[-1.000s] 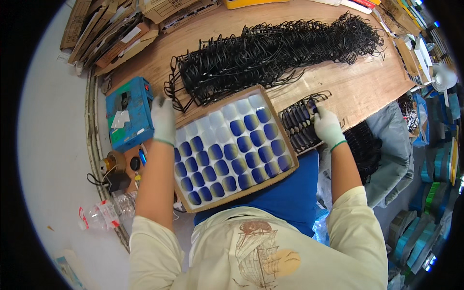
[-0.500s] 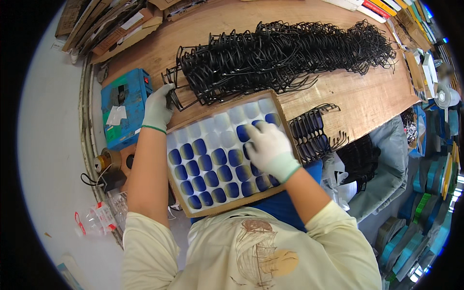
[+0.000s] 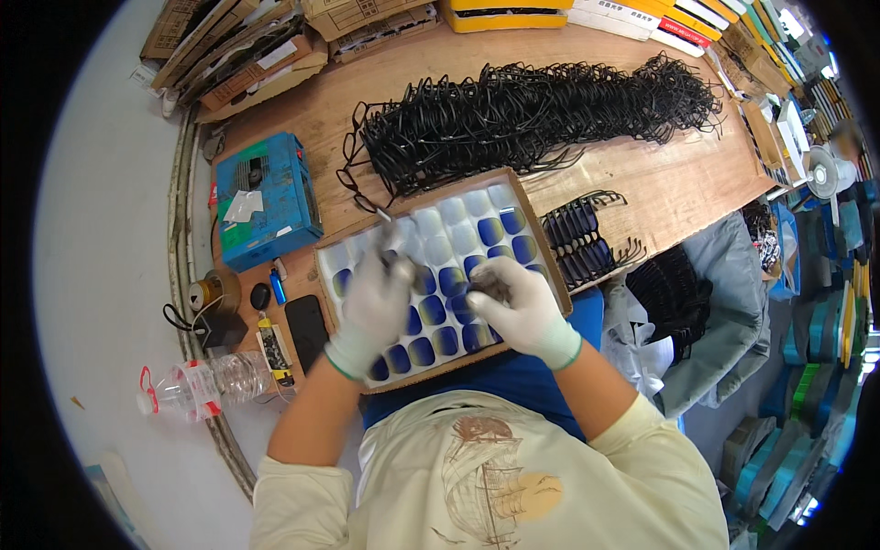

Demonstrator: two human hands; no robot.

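Observation:
A shallow cardboard tray [image 3: 543, 215] in front of me holds rows of blue-tinted sunglass lenses [image 3: 445, 342] in white pockets. My left hand [image 3: 374, 298], gloved in white and smeared by motion, is above the tray's left half. Its fingers are closed around a blurred dark piece that looks like a glasses frame. Over the right half, my gloved right hand [image 3: 524, 312] has thumb and fingers pinched together; what lies between them is hidden. A long heap of black glasses frames [image 3: 513, 119] lies beyond the tray, with one loose frame [image 3: 353, 179] at its left end.
Tinted sunglasses [image 3: 582, 240] lie in a stack right of the tray. At left are a blue-green box [image 3: 266, 206], a black phone [image 3: 307, 325], a blue lighter [image 3: 278, 286] and a plastic bottle [image 3: 206, 385]. Cardboard boxes [image 3: 243, 60] line the far edge; a grey bag [image 3: 724, 302] hangs at right.
My left hand has come from the left end of the frame heap to over the tray. My right hand has drawn back slightly toward me, its fingers now pinched. The view has shifted a little.

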